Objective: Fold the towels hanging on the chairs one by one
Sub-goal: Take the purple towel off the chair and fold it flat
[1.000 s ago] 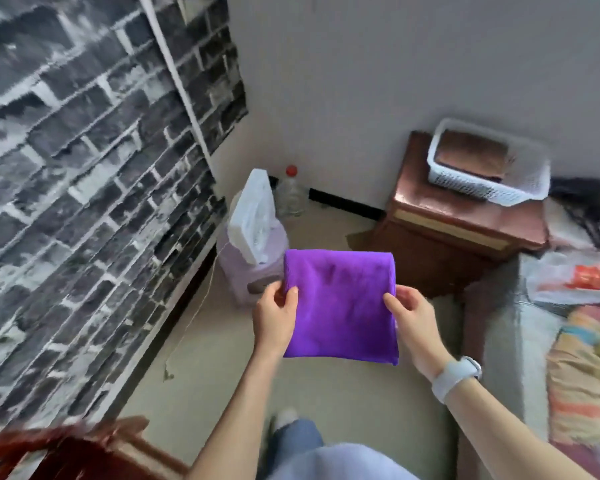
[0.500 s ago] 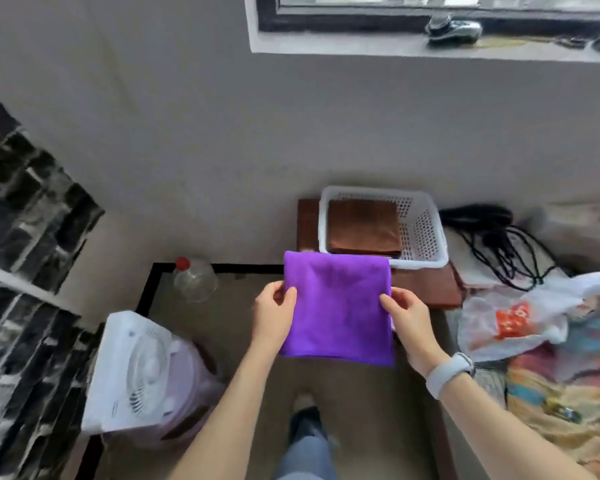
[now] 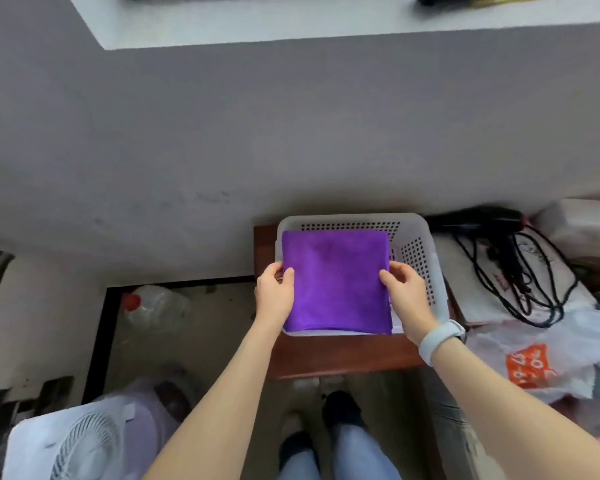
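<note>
The left hand [image 3: 274,296] and right hand [image 3: 404,294] pinch the side edges of the folded purple towel [image 3: 335,282], thumbs on top. It lies flat and nearly square, slightly longer toward the wall, over the white basket [image 3: 426,258] on the wooden cabinet [image 3: 340,355]. Half a second ago it was held short of the basket, the brown towel inside still visible.

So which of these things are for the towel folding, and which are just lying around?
For the job: purple towel, left hand, right hand, white basket.

Just lying about: hair dryer, plastic bag, fan, bottle.
</note>
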`<state>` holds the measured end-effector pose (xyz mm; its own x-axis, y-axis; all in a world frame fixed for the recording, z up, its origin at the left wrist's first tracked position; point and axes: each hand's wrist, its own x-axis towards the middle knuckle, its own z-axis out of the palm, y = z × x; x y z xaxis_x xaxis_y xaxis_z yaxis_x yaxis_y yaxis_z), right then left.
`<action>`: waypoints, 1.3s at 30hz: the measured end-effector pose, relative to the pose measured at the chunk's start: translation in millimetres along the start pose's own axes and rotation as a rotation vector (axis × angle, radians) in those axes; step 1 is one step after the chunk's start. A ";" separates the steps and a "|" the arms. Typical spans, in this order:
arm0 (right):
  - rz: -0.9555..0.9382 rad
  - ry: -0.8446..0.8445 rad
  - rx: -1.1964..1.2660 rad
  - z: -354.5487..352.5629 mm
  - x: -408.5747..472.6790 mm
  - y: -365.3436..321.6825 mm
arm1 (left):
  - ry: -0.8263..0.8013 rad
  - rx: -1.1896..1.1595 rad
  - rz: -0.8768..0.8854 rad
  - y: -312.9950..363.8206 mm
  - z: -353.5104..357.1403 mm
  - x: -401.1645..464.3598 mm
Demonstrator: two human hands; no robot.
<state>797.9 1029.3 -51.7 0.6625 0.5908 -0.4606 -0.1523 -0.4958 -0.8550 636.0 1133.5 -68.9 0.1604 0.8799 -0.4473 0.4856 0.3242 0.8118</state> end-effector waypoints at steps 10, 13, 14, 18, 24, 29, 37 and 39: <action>-0.247 0.076 -0.496 -2.0 45.6 14.3 | 0.234 0.675 0.290 4.5 41.2 5.7; -0.764 -0.002 -0.928 12.8 40.3 22.6 | 0.093 0.890 0.530 -13.4 57.0 8.1; -0.821 -0.081 -1.057 19.6 44.2 29.4 | 0.051 0.941 0.541 -18.7 60.4 13.3; -0.677 -0.155 -1.266 32.6 78.2 40.8 | 0.002 1.018 0.516 -26.7 68.0 38.4; -0.647 -0.260 -1.252 33.8 101.6 53.0 | 0.000 1.015 0.410 -40.0 78.9 47.9; -0.638 -0.303 -1.278 31.7 99.7 43.4 | -0.028 1.005 0.390 -33.2 76.0 46.5; -0.645 -0.212 -1.259 38.6 61.8 -12.7 | 0.059 0.746 0.386 4.7 29.9 18.1; -0.703 -0.241 -1.135 50.9 43.5 -27.3 | 0.148 0.686 0.317 5.1 3.9 1.9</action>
<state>793.5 1100.9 -60.4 0.1870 0.9720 -0.1420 0.9234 -0.2233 -0.3122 642.1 1135.5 -67.0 0.2878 0.9477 -0.1378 0.8675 -0.1970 0.4568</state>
